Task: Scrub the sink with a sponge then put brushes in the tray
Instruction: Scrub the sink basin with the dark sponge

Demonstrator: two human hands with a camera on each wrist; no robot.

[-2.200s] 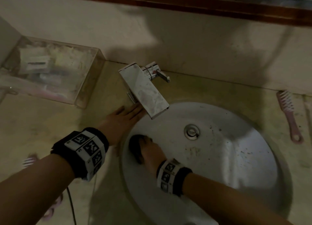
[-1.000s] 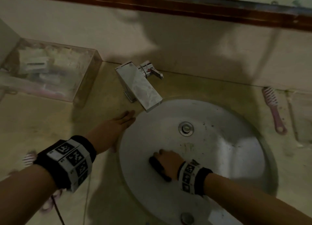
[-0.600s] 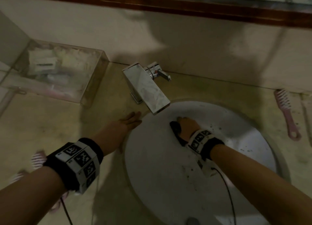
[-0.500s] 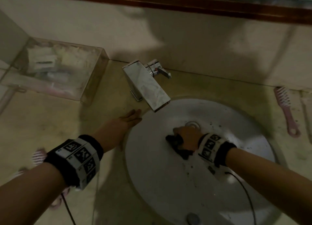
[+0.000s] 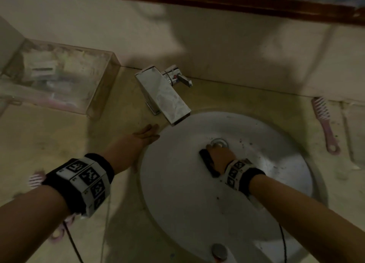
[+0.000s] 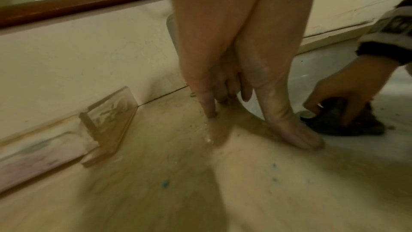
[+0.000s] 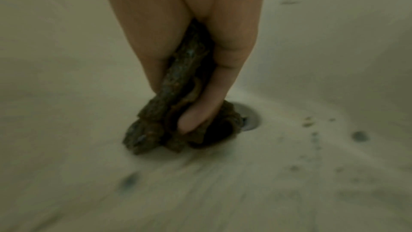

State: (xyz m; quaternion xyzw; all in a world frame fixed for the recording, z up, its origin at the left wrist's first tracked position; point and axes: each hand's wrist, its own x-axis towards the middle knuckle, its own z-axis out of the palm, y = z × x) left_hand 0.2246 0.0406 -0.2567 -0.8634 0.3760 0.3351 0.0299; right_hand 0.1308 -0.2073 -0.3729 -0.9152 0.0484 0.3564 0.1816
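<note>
A round white sink (image 5: 177, 193) with dark specks is set in the beige counter. My right hand (image 5: 220, 157) grips a dark, ragged sponge (image 5: 207, 162) and presses it on the basin just beside the drain (image 5: 219, 143); in the right wrist view the sponge (image 7: 178, 112) is squeezed between thumb and fingers next to the drain (image 7: 250, 119). My left hand (image 5: 138, 139) lies flat on the counter at the sink's left rim, fingers straight (image 6: 287, 124). One pink brush (image 5: 324, 124) lies right of the sink, another pink brush (image 5: 36, 178) partly hidden under my left wrist. A clear tray (image 5: 59, 79) stands at the back left.
A square chrome faucet (image 5: 164, 94) with a side lever overhangs the back of the basin. The wall and a wooden mirror frame (image 5: 237, 4) run along the back. A loose drain plug (image 5: 219, 252) sits at the sink's near edge. The tray holds small packets.
My right hand has swept the sponge from the basin's left side, to the front, up under the faucet, and now to the drain. The left hand has stayed flat on the counter.
</note>
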